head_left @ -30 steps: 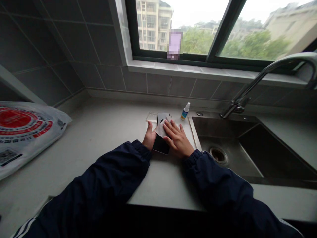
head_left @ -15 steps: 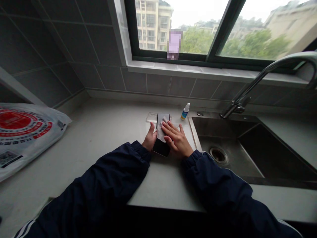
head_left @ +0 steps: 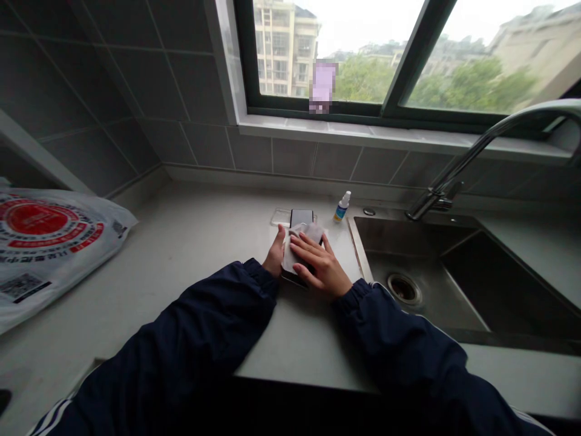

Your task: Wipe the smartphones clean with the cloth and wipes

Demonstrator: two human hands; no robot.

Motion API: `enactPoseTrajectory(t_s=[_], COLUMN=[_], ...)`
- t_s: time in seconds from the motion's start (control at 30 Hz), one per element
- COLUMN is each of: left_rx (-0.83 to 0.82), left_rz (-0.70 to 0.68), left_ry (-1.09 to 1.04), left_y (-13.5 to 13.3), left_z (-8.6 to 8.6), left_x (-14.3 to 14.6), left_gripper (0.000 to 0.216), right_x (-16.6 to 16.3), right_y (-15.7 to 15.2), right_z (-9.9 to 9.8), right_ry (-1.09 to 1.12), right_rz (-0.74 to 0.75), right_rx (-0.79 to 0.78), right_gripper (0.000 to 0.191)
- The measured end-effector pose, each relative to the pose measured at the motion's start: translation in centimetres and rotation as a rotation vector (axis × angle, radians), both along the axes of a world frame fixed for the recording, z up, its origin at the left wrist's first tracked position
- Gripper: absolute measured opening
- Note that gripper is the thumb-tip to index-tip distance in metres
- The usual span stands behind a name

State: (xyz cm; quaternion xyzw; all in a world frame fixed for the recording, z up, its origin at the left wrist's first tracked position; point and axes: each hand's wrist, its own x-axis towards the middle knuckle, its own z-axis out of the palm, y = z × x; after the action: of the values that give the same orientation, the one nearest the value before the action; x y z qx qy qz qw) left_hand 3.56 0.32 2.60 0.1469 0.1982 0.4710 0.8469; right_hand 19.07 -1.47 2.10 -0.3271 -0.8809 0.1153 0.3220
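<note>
A dark smartphone [head_left: 302, 217] lies tilted between my hands over the counter. My left hand [head_left: 274, 254] grips its left edge, thumb up along the side, with the other fingers hidden. Across the middle of the screen spreads a thin white wipe [head_left: 305, 230]. My right hand [head_left: 321, 263] holds the wipe against the glass, its fingers long and pressed down on it. Behind the phone, a clear phone case [head_left: 280, 217] rests on the counter, partly covered by the phone. A small spray bottle [head_left: 342, 206] with a white cap and blue-yellow label stands to the right.
On the right, a steel sink [head_left: 426, 272] is set into the pale counter [head_left: 190, 230], under a curved chrome faucet [head_left: 458, 160]. A white plastic bag [head_left: 59, 242] with red print lies at the left. A window [head_left: 363, 54] is in the back wall.
My right hand has slid slightly down and left over the phone. The wipe has shifted and spread wider, covering more of the lower screen. The left hand keeps its grip.
</note>
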Motion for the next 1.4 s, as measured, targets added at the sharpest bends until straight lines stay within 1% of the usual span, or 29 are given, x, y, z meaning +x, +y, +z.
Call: enactPoseTrajectory(t_s=[0.1,0.17,0.27,0.37,0.47,0.57,0.67,0.77,0.83,0.9,0.97,1.07,1.23,1.4], left_rx=[0.016,0.024,0.032,0.046,0.066,0.067,0.066,0.051,0.051,0.05,0.057,0.061,0.023,-0.012], left_rz=[0.067,0.074,0.055,0.052,0.019,-0.016,-0.009,0.027,0.078,0.063,0.006,-0.053,-0.059,-0.026], left_ry=[-0.054,-0.075,-0.08,-0.063,-0.042,-0.031,-0.042,-0.042,-0.017,-0.005,-0.019,-0.05,-0.054,-0.016], left_y=[-0.1,-0.2,-0.3,-0.4,-0.6,-0.9,-0.9,-0.5,-0.2,0.1,0.4,0.6,0.8,0.3], left_z=[0.6,0.9,1.1,1.0,0.9,1.2,1.5,1.2,0.6,0.0,-0.3,-0.4,0.0,0.5], left_x=[0.5,0.8,1.0,0.9,0.8,0.8,0.9,0.8,0.5,0.1,-0.4,-0.9,-0.9,-0.5], left_gripper=[0.071,0.07,0.071,0.073,0.073,0.073,0.073,0.075,0.079,0.085,0.088,0.094,0.093,0.087], right_x=[0.2,0.2,0.2,0.1,0.1,0.1,-0.1,-0.5,-0.8,-0.9,-0.8,-0.6,-0.7,-0.6], right_y=[0.5,0.7,0.8,0.7,0.7,0.7,0.5,0.0,-0.3,-0.6,-0.8,-0.9,-0.6,-0.1], right_z=[-0.2,-0.4,-0.6,-0.7,-0.7,-0.7,-0.8,-0.8,-0.6,-0.4,-0.2,0.0,-0.2,-0.6], right_ry=[0.009,0.017,0.034,0.044,0.044,0.05,0.069,0.051,0.016,0.009,0.032,0.068,0.078,0.064], right_rz=[-0.14,-0.19,-0.213,-0.22,-0.232,-0.248,-0.262,-0.224,-0.143,-0.075,-0.022,0.033,-0.004,-0.087], right_rx=[-0.009,-0.011,-0.019,-0.031,-0.04,-0.046,-0.064,-0.08,-0.068,-0.062,-0.055,-0.029,-0.025,-0.033], right_gripper=[0.05,0.051,0.052,0.053,0.055,0.058,0.059,0.059,0.058,0.054,0.049,0.042,0.037,0.04])
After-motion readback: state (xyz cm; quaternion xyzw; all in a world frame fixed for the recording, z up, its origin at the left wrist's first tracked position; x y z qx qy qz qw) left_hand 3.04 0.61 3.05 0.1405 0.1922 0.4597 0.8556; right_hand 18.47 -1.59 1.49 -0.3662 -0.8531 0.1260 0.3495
